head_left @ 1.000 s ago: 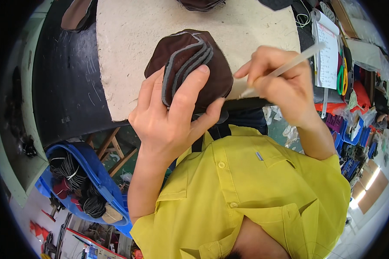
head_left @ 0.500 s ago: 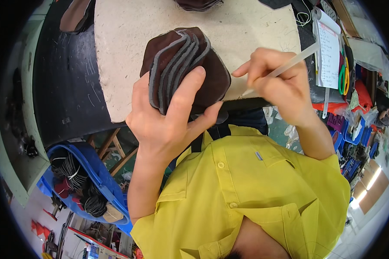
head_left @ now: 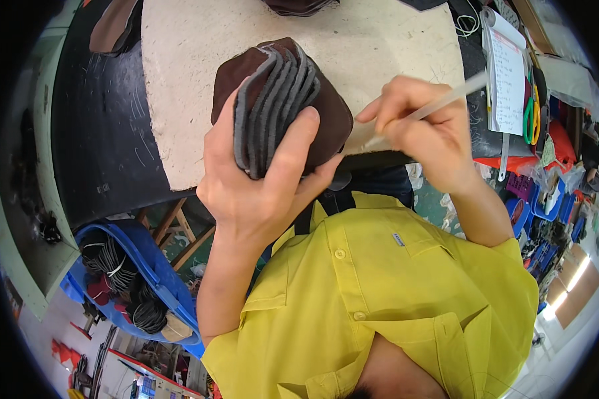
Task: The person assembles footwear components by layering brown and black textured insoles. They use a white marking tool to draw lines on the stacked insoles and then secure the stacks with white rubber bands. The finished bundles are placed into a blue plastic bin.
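Observation:
A fanned stack of dark brown leather-like pieces (head_left: pixel 329 113) with grey cut edges is tilted up above the cream board (head_left: pixel 393 40). My left hand (head_left: pixel 246 196) is closed round the stack's near end, its fingers spread over the layers. To the right, my right hand (head_left: pixel 432 143) pinches a long, translucent whitish stick (head_left: pixel 449 97). The stick's lower tip points down near the board's front edge, but blur hides its exact shape. My right fingertips are close to the stack's right side, apparently apart from it.
More brown pieces (head_left: pixel 303 5) lie at the board's far edge and at the far left (head_left: pixel 115 28). A notepad (head_left: pixel 508 83), green-and-yellow-handled scissors (head_left: pixel 530 120) and a ruler (head_left: pixel 504 156) are at the right. A blue bin (head_left: pixel 140 243) of bundled cords stands below left.
The stack has shifted slightly left and turned, so more of its grey edges show. My right hand and the stick have moved a little to the left.

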Tool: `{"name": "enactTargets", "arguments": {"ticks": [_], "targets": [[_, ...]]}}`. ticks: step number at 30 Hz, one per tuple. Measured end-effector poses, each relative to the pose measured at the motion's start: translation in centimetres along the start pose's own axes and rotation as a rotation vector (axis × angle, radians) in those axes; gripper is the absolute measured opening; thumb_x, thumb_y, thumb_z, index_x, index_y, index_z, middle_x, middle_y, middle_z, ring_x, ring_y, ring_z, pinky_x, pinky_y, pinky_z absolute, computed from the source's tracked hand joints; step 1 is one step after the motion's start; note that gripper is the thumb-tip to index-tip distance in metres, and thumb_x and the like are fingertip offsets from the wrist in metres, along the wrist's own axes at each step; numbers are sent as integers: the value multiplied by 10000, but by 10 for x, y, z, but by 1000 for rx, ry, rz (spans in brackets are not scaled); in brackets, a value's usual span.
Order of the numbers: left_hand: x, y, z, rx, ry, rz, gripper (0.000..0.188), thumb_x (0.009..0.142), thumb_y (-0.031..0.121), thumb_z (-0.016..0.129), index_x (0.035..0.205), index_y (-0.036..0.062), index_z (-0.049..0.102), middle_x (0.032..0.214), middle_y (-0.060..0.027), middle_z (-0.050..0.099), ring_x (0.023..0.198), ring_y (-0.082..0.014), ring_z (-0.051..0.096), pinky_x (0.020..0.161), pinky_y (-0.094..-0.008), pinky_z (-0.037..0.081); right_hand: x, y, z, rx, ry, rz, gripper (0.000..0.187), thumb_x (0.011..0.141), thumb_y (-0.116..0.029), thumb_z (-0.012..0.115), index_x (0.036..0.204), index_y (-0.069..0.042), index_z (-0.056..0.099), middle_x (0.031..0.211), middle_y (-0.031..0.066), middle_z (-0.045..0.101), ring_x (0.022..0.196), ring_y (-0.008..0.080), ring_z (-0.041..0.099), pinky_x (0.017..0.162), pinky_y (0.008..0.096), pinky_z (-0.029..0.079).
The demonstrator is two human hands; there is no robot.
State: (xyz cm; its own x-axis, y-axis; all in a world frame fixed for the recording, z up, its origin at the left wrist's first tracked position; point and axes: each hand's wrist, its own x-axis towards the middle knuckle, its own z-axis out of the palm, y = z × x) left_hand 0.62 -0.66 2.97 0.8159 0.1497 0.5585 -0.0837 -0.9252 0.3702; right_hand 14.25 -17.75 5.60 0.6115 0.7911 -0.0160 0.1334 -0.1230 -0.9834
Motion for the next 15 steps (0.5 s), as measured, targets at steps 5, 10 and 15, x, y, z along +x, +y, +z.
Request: {"name": "enactTargets", "arguments": {"ticks": [5,10,15], "targets": [[6,-3,0,-117,59,0,437,696,-15,665,1107,124,713,1225,-218,508,1085,-374,587,962,-402,466,-1,2,19,-24,93,-85,57,784,-47,571,799,-5,607,695,85,593,611,160,567,557,296,447],[7,0,0,-135,83,-13,452,709,-85,598,1095,110,729,1214,-206,532,1094,-362,581,1005,-386,419,1,14,27,-265,33,-117,45,768,-45,583,797,-20,606,701,117,594,594,242,573,547,319,466],[7,-3,2,-129,85,28,452,722,-91,586,1126,78,701,1133,-199,605,1065,-351,583,978,-383,425,-6,13,20,-220,95,-155,51,758,-8,559,793,-14,597,677,106,579,565,215,556,525,305,456]]}}
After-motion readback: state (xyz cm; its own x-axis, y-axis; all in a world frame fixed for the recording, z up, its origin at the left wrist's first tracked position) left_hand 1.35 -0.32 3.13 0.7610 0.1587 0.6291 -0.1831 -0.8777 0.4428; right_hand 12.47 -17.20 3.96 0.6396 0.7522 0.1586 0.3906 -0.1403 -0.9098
